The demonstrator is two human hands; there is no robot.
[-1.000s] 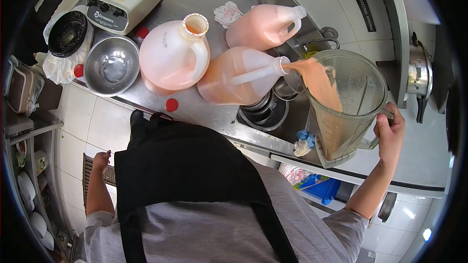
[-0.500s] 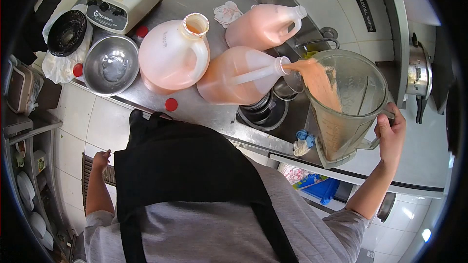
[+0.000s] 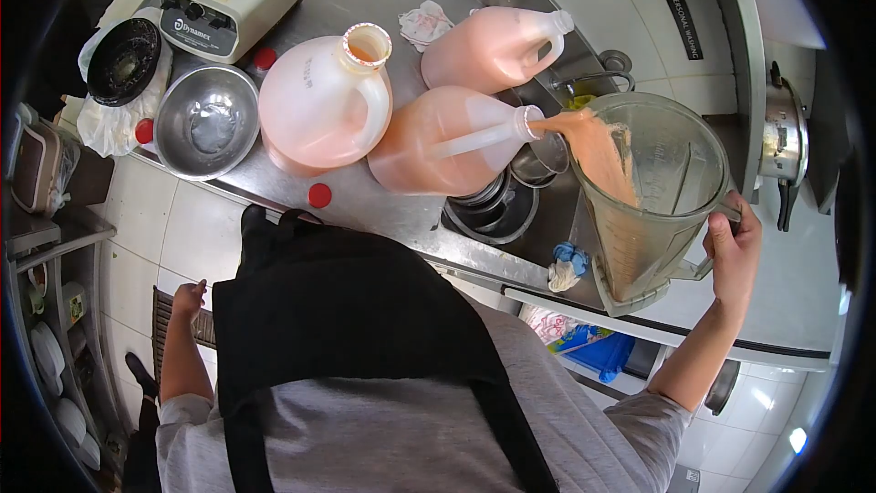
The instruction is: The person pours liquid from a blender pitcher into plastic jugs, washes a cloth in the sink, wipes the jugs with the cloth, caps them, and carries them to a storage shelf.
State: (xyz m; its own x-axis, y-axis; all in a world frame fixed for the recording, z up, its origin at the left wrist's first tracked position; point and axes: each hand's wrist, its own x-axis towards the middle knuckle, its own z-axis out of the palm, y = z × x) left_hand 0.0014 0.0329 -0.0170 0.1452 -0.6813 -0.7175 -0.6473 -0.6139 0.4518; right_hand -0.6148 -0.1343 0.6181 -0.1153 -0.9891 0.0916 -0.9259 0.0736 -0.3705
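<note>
My right hand (image 3: 734, 248) is wrapped around the handle of a clear blender jar (image 3: 684, 160). The jar is tilted, and orange liquid (image 3: 598, 151) runs from its rim to the mouth of a translucent plastic jug (image 3: 433, 146). That jug is partly filled and stands on the steel counter beside the sink. My left hand (image 3: 190, 299) hangs low by my side, fingers curled, away from the counter, with nothing visible in it. Another open jug (image 3: 319, 105) of the pinkish-orange liquid stands to the left, and a third jug (image 3: 488, 50) is behind.
Left on the counter (image 3: 383, 0) are a blender base (image 3: 237, 9), a steel bowl (image 3: 208, 123) and red caps (image 3: 319, 195). Metal vessels (image 3: 497, 210) sit in the sink under a faucet (image 3: 602, 80). A crumpled cloth (image 3: 570, 265) lies near the jar. A person's shoe (image 3: 140, 374) shows at lower left.
A person's dark shoe and trouser leg have come into view at the lower left. My hands, the blender jar and the jugs are almost unchanged, with the liquid still flowing.
</note>
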